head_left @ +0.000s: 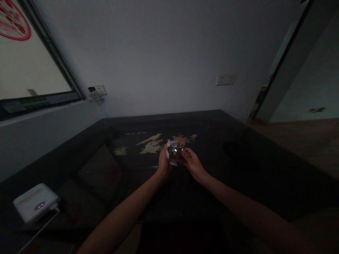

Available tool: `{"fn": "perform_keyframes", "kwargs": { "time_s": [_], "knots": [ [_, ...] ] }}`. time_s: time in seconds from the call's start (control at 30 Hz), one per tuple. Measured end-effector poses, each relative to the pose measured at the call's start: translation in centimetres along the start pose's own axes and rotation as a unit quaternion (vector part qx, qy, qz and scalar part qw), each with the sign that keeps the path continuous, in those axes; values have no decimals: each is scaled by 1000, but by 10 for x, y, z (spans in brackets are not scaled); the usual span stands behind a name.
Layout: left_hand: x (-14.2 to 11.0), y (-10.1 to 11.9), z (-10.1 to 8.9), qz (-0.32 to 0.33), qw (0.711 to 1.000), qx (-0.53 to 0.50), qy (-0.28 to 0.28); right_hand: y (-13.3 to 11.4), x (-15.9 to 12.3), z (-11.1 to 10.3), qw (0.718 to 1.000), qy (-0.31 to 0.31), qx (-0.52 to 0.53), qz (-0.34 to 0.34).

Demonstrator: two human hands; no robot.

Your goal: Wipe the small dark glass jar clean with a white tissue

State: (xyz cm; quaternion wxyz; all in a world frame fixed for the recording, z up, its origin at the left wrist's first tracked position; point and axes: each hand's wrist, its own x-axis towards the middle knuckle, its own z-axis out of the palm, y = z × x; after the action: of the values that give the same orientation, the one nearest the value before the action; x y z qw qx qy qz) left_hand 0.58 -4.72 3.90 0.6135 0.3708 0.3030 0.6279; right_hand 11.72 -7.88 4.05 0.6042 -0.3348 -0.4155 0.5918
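Both hands meet over the middle of the dark table (169, 123). Between them is a small, dark, shiny rounded object (175, 152) with bright reflections; its exact kind cannot be made out. White crumpled paper (172, 143) lies around its left and upper side, and a piece sticks out below. My left hand (163, 161) cups the paper and the object's left side, with most fingers hidden. From the right, my right hand (194, 163) pinches the object's edge between thumb and fingers.
A white box-shaped device (36, 203) with a cable (39, 231) stands at the table's left. A bird-and-flower picture (150, 144) decorates the tabletop. Wall sockets (225, 79) are on the back wall, with a window (34, 60) at left.
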Motion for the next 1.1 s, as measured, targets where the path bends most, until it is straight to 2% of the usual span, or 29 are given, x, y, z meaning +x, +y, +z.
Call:
{"fn": "perform_keyframes", "kwargs": {
  "time_s": [0.1,0.2,0.27,0.33,0.4,0.47,0.5,0.57,0.67,0.73,0.83,0.93,1.1],
  "knots": [
    [-7,5,0,87,992,93,4,0,0,0,1000,-5,-10,-5],
    [-14,11,0,190,960,208,-14,1,0,0,999,2,-40,-16],
    [-16,14,-1,268,918,290,-36,1,0,-1,998,12,-54,-22],
    [-16,15,-2,335,859,380,-69,3,0,-1,997,24,-62,-32],
    [-13,15,-4,374,804,451,-104,4,0,-1,996,39,-70,-43],
    [-11,15,-5,390,778,477,-123,5,1,-1,995,49,-75,-49],
    [-10,15,-5,390,782,470,-122,5,1,-1,995,49,-73,-49],
    [-9,14,-5,355,828,421,-101,6,1,-2,996,43,-64,-43],
    [-5,10,-6,205,942,261,-46,5,0,-2,998,29,-58,-20],
    [-1,5,-7,106,984,143,-8,4,0,-3,998,24,-56,-10],
    [6,-2,-7,54,996,74,20,4,0,-3,999,15,-42,-10],
    [10,-6,-5,29,998,54,16,2,-1,-2,1000,7,-26,-15],
    [4,-2,-2,28,997,71,3,1,0,-1,1000,4,-19,-8]
  ]
}}
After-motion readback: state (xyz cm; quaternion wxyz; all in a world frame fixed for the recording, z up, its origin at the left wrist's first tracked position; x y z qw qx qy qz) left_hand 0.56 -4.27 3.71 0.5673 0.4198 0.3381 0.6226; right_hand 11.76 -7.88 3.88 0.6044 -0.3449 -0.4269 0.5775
